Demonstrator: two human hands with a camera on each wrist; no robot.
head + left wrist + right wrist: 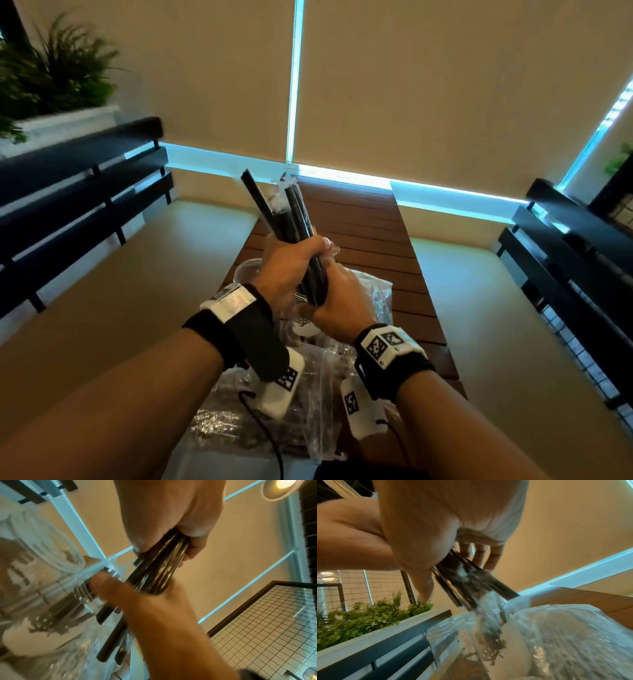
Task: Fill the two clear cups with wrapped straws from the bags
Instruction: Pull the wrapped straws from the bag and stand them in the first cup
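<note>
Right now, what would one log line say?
left hand: grips bundle of black wrapped straws | right hand: grips bundle's lower end | clear plastic cup: beneath

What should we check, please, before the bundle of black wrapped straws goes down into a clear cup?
1. Left hand grips the bundle of black wrapped straws: ok.
2. Right hand holds the bundle's lower end: ok.
3. Straw ends level: not ok, one stands higher.
4. Clear plastic cup on the slatted wooden table upright: cannot tell, hands cover it.
5. Second cup visible: cannot tell.
6. Clear plastic bags away from the cup mouth: cannot tell.
</note>
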